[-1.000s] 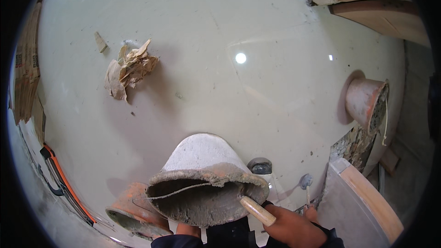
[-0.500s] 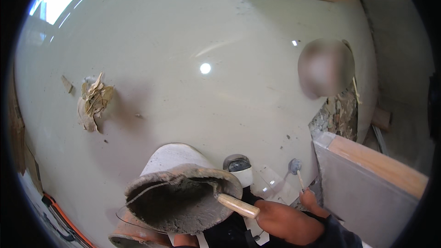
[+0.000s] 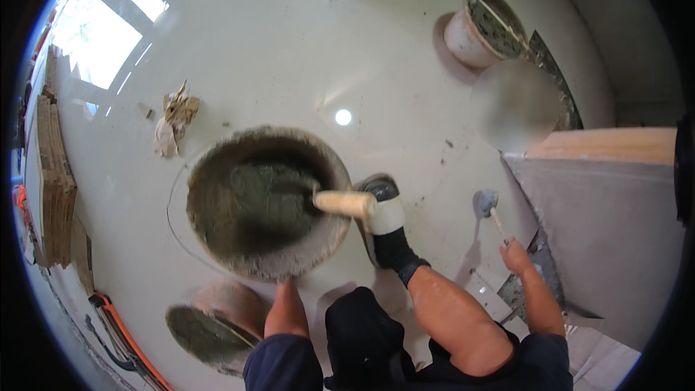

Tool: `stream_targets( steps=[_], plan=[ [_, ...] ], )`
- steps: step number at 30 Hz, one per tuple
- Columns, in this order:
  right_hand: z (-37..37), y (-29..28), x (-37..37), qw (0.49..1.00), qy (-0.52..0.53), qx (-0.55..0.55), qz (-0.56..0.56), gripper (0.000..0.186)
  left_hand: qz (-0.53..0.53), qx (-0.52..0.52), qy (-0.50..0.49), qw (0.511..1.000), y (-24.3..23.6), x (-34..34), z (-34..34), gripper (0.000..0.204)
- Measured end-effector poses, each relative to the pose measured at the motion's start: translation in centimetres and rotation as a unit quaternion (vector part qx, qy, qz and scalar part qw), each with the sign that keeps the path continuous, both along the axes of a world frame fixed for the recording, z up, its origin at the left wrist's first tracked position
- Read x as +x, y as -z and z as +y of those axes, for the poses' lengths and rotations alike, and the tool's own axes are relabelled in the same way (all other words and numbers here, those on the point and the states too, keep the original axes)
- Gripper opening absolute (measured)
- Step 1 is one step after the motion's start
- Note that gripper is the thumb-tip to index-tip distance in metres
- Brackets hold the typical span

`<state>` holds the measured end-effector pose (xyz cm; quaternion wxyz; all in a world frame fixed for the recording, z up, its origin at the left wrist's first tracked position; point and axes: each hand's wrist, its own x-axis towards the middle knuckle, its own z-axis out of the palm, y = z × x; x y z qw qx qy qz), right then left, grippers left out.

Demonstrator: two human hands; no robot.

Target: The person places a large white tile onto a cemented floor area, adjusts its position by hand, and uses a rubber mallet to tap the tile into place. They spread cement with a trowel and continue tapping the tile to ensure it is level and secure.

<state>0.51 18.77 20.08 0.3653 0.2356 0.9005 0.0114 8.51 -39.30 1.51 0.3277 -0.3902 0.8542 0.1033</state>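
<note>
A large mortar bucket point(image 3: 340, 239) stands out in the middle, its mouth facing up and wet grey mortar point(image 3: 271, 199) inside. A trowel point(image 3: 344, 203) with a pale wooden handle rests in it, blade sunk in the mortar, no hand on it. My left hand point(image 3: 287, 282) is at the bucket's near rim; its fingers are hidden behind the bucket, which it seems to grip. Out to the right, my right hand point(image 3: 514, 255) is closed round the thin wooden handle of a mallet point(image 3: 486, 203) with a grey head, held above the glossy floor tile.
A smaller mortar bucket point(image 3: 217, 333) lies near left; another bucket point(image 3: 474, 36) stands far right. Crumpled paper point(image 3: 176, 117) lies on the tile. Stacked boards point(image 3: 52, 181) and an orange-edged tool point(image 3: 119, 333) line the left. A large slab point(image 3: 601, 224) stands right. My shod foot point(image 3: 384, 210) is beside the bucket.
The big bucket has swung from a tilt toward me to mouth up and moved left and farther off. My right hand and the mallet have shifted slightly right and away. My view has shifted.
</note>
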Motion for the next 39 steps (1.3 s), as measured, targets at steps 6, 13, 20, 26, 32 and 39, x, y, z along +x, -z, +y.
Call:
stream_targets(
  steps=[6, 13, 20, 26, 32, 39],
  plan=[
    [1.5, 0.5, 0.1, 0.997, -0.08, -0.013, 0.012, 0.039, -0.052, -0.112, -0.018, 0.992, 2.7, -1.7, -0.4, 0.079],
    [1.9, 0.7, 2.0, 0.998, -0.036, -0.033, 0.044, 0.043, 0.228, -0.256, -0.109, 0.933, 7.8, -1.6, -2.2, 0.068],
    [6.6, 5.8, 7.9, 0.981, -0.02, -0.128, 0.146, 0.049, 0.413, -0.19, 0.092, 0.886, 3.9, 0.7, 1.6, 0.057],
    [7.3, 12.7, 12.0, 0.94, 0.052, -0.18, 0.286, 0.048, 0.397, 0.046, 0.467, 0.789, -0.6, -1.1, 20.8, 0.057],
    [7.1, 14.2, 12.7, 0.909, 0.116, -0.283, 0.282, 0.043, 0.339, 0.155, 0.457, 0.808, -2.7, -7.7, 40.8, 0.067],
    [8.2, 14.7, 12.6, 0.905, 0.119, -0.302, 0.273, 0.038, 0.368, 0.093, 0.308, 0.872, 0.7, -12.6, 44.8, 0.074]
  ],
)
